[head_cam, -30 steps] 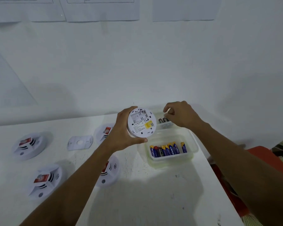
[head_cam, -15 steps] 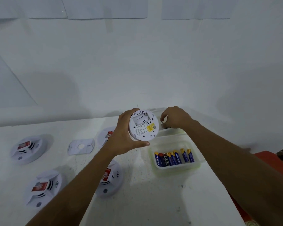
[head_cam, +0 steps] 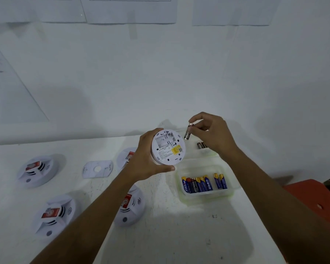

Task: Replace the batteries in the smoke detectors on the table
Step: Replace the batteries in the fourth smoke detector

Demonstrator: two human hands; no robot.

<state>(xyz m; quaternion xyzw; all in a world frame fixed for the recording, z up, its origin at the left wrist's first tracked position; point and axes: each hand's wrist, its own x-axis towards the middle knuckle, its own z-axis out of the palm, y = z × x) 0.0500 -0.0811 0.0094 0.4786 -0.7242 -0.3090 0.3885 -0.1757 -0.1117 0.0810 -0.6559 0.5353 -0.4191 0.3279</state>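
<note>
Left hand (head_cam: 144, 161) clasps upturned detector (head_cam: 168, 147) | right hand (head_cam: 211, 134) pinches battery (head_cam: 188, 132) | far detector (head_cam: 126, 156) half-hidden by wrist

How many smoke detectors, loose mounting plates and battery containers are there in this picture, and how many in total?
Smoke detectors: 5
Loose mounting plates: 1
Battery containers: 2
Total: 8
</note>
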